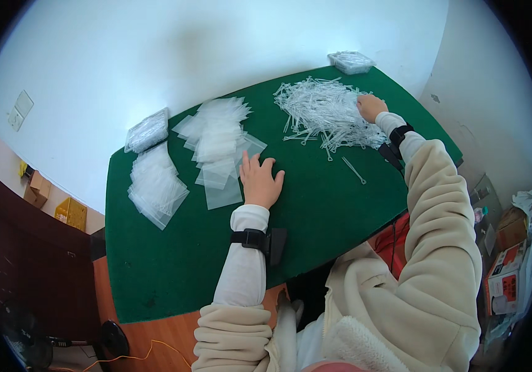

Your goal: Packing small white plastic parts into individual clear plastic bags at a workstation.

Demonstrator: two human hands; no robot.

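My left hand lies palm down with its fingers spread, fingertips at the edge of a row of overlapping clear zip bags. Left of it, a second fanned stack of clear bags rests on the table. My right hand reaches into the right side of a heap of thin clear plastic sticks, some with a small rounded or looped end. Its fingers look curled, and their tips are hidden. A few sticks lie apart, nearer to me.
The table has a green cloth top and stands against a white wall. Clear-wrapped packs sit at its back left and back right. Boxes crowd the floor at right. An orange cable crosses the floor at lower left.
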